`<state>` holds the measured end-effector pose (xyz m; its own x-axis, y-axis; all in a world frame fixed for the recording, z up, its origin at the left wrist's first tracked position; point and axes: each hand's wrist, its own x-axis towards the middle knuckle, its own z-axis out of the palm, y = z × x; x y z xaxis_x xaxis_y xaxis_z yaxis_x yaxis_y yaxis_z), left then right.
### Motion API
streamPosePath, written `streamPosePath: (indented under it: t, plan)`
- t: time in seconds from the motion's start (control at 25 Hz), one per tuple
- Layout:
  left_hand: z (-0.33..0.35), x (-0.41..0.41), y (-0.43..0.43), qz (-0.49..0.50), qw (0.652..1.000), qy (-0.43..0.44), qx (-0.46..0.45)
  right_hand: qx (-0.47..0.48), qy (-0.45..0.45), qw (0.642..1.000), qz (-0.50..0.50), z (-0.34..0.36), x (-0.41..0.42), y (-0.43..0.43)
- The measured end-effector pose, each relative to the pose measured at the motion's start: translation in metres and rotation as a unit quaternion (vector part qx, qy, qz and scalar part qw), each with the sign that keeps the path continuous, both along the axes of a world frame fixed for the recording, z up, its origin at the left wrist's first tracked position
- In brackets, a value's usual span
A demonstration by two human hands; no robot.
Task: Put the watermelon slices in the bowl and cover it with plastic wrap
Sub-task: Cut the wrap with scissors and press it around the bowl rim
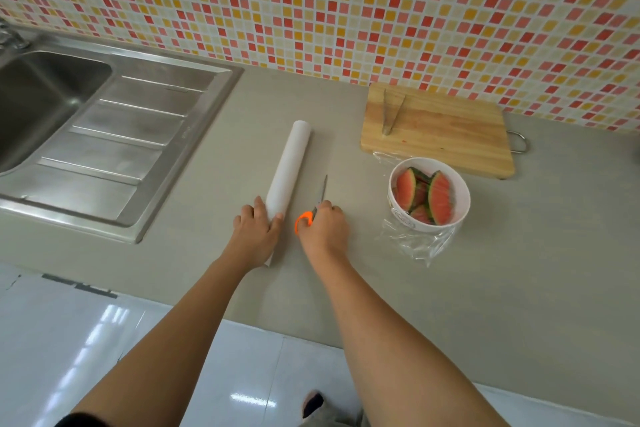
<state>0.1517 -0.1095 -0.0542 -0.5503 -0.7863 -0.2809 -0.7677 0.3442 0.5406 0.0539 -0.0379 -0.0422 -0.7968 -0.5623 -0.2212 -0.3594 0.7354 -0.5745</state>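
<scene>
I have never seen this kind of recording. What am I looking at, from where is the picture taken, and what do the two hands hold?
There is no machine: a person works with bare hands, and one camera worn on the head looks down at them. The left hand holds the near end of a white roll of plastic wrap lying on the counter. The right hand grips orange-handled scissors. To the right stands a white bowl with watermelon slices inside and clear film draped around it. Behind it lies a wooden cutting board with metal tongs; a steel sink is at the left.
</scene>
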Motion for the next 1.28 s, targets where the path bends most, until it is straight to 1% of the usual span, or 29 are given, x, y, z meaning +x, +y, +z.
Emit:
streamPosePath:
  t: [0.08, 0.16, 0.2, 0.24, 0.28, 0.32, 0.4, 0.44, 0.52, 0.56, 0.6, 0.64, 0.72, 0.76, 0.8, 0.88, 0.92, 1.04, 1.12, 1.16, 1.2, 1.28]
  plan:
    - [0.002, 0.0, 0.001, 0.014, 0.999, -0.043, -0.006, -0.021, -0.002, 1.0, 0.0, 0.005, -0.002, 0.007]
    - [0.012, -0.004, 0.007, 0.023, 0.993, -0.071, -0.087, -0.058, 0.006, 0.998, 0.002, 0.014, -0.006, 0.016]
    - [0.02, -0.009, 0.012, 0.009, 0.989, -0.052, -0.137, -0.087, 0.02, 0.996, 0.002, 0.021, -0.01, 0.021]
    - [0.029, -0.016, 0.019, -0.019, 0.985, -0.013, -0.173, -0.128, 0.039, 0.991, -0.004, 0.028, -0.017, 0.027]
    - [0.037, -0.024, 0.028, -0.052, 0.98, 0.038, -0.188, -0.177, 0.06, 0.982, -0.015, 0.035, -0.028, 0.035]
    - [0.042, -0.033, 0.037, -0.076, 0.976, 0.09, -0.185, -0.226, 0.079, 0.971, -0.029, 0.043, -0.041, 0.044]
    - [0.046, -0.052, 0.055, -0.083, 0.973, 0.167, -0.135, -0.293, 0.114, 0.947, -0.066, 0.052, -0.08, 0.065]
    - [0.046, -0.061, 0.062, -0.071, 0.975, 0.187, -0.093, -0.306, 0.127, 0.939, -0.092, 0.053, -0.103, 0.078]
    - [0.041, -0.078, 0.075, -0.023, 0.976, 0.215, 0.01, -0.292, 0.139, 0.935, -0.146, 0.049, -0.153, 0.107]
    - [0.037, -0.088, 0.08, 0.015, 0.972, 0.225, 0.061, -0.269, 0.123, 0.941, -0.165, 0.043, -0.176, 0.118]
    - [0.032, -0.098, 0.082, 0.057, 0.965, 0.23, 0.113, -0.239, 0.089, 0.95, -0.178, 0.036, -0.195, 0.127]
    - [0.026, -0.108, 0.084, 0.096, 0.955, 0.227, 0.166, -0.204, 0.039, 0.961, -0.181, 0.029, -0.211, 0.132]
    - [0.016, -0.128, 0.09, 0.143, 0.923, 0.228, 0.275, -0.155, -0.072, 0.974, -0.151, 0.014, -0.232, 0.133]
    - [0.012, -0.136, 0.092, 0.148, 0.906, 0.242, 0.314, -0.151, -0.13, 0.972, -0.128, 0.009, -0.237, 0.131]
    - [0.01, -0.143, 0.093, 0.146, 0.894, 0.256, 0.338, -0.163, -0.193, 0.961, -0.11, 0.007, -0.239, 0.128]
    - [0.009, -0.156, 0.092, 0.143, 0.881, 0.276, 0.357, -0.196, -0.303, 0.928, -0.091, 0.002, -0.239, 0.127]
    - [0.008, -0.159, 0.09, 0.142, 0.878, 0.284, 0.358, -0.21, -0.331, 0.915, -0.09, 0.001, -0.238, 0.13]
    - [0.004, -0.167, 0.075, 0.109, 0.877, 0.301, 0.358, -0.236, -0.373, 0.89, -0.11, 0.002, -0.229, 0.148]
    - [0.003, -0.173, 0.063, 0.071, 0.888, 0.279, 0.359, -0.247, -0.413, 0.867, -0.127, -0.001, -0.217, 0.161]
    - [0.004, -0.18, 0.058, 0.044, 0.894, 0.264, 0.36, -0.242, -0.422, 0.863, -0.136, -0.003, -0.211, 0.167]
    - [0.007, -0.186, 0.053, 0.014, 0.899, 0.247, 0.36, -0.223, -0.422, 0.867, -0.147, -0.008, -0.204, 0.172]
    - [0.015, -0.2, 0.044, -0.057, 0.916, 0.187, 0.351, -0.166, -0.4, 0.883, -0.183, -0.015, -0.192, 0.179]
